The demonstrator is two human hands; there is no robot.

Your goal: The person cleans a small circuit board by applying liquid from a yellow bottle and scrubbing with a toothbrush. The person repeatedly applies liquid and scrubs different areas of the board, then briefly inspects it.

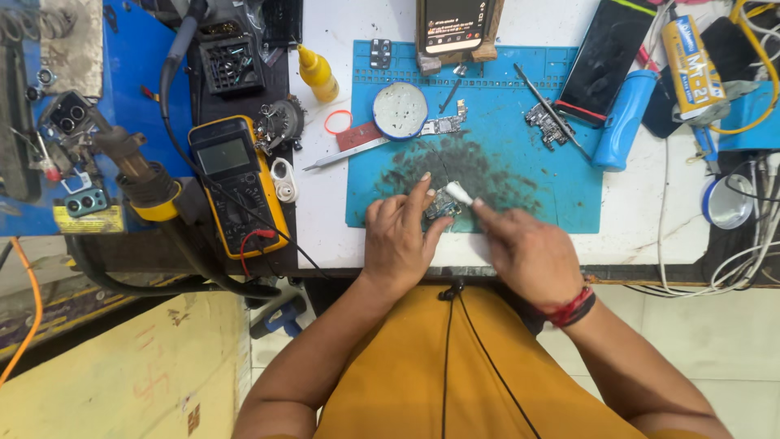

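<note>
Working spot: near edge of the blue mat [552, 195] on the white worktop [325, 236].
Left hand [398, 240]: pinched a small circuit board [441, 205] against the mat's near edge.
Right hand [526, 254]: gripped a small white brush-like tool [457, 193], its tip touching the board.
Behind the board on the mat: a round tin [400, 111], tweezers [345, 154], a second board [548, 123].
Left of the mat: a yellow multimeter [237, 185], a yellow squeeze bottle [318, 73].
Right of the mat: a blue cylinder [622, 120].
</note>
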